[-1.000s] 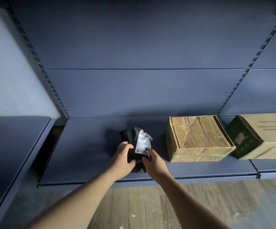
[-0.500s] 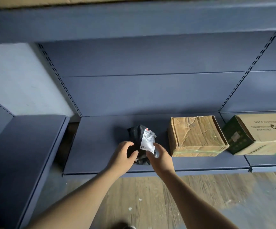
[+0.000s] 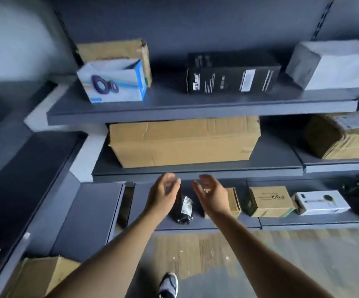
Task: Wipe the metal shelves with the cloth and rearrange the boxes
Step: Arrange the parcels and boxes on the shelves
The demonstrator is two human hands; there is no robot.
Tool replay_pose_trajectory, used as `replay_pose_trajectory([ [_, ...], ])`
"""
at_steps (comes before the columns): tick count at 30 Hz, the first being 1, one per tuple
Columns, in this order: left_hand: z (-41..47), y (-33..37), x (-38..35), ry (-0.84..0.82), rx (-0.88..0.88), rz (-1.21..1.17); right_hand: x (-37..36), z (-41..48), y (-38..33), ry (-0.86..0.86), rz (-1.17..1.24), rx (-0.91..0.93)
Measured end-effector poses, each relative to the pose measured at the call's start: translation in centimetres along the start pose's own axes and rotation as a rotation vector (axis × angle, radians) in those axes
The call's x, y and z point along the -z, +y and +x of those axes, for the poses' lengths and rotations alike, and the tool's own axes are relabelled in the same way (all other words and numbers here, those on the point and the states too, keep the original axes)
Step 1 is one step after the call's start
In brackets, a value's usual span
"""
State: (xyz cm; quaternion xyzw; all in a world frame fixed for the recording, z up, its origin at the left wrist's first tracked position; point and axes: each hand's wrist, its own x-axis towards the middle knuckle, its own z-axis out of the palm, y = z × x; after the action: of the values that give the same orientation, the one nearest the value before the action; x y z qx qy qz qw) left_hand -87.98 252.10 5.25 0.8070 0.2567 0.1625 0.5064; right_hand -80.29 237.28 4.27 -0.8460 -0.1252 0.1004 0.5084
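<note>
Both hands empty. Left hand (image 3: 163, 196) and right hand (image 3: 213, 196) are raised side by side, palms facing each other. The fingers (image 3: 171, 179) are apart and loosely curved, holding nothing; motion blur hides finer detail. They sit just under the front lip of the middle shelf (image 3: 195, 172).

Nearest task thing: long carton (image 3: 185, 143) on the middle shelf, lying lengthwise, its front face close to the lip.
- Judged stiff cardboard, though creased and dented, so the walls may give under a squeeze.
- Weight unknown; assume heavy given its bulk.
- Best hold, in my view: one hand at each short end, low down, or slide it forward and get the fingers under the base.
- Plain cardboard should not be slippery.

Cloth: not in view.

Below the hands, on the bottom shelf (image 3: 217, 224):
- Black packet (image 3: 183, 208) with a white label, soft-looking.
- Small brown box (image 3: 234, 201), partly hidden by the right wrist.
- Green-sided box (image 3: 268, 201).
- White box (image 3: 320, 202).

On the top shelf (image 3: 195, 108):
- Blue box (image 3: 114, 82), with a brown box (image 3: 114, 50) behind it.
- Black box (image 3: 232, 74).
- Grey box (image 3: 333, 65).

Obstacles: the top shelf overhangs the carton, so headroom is small; pulling straight out seems safer than lifting. A taped box (image 3: 342, 136) sits well to the carton's right, on the neighbouring bay.
</note>
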Motion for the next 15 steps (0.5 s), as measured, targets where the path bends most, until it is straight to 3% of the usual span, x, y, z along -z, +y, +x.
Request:
replay_pose_trajectory([
  [9, -0.9, 27.6, 12.9, 0.146, -0.451, -0.045, 13.6, -1.4, -26.7, 0.178, 0.245, 0.429],
  [15, 0.1, 38.2, 22.2, 0.317, -0.689, -0.122, 18.7, -3.2, -41.7, 0.254, 0.273, 0.700],
])
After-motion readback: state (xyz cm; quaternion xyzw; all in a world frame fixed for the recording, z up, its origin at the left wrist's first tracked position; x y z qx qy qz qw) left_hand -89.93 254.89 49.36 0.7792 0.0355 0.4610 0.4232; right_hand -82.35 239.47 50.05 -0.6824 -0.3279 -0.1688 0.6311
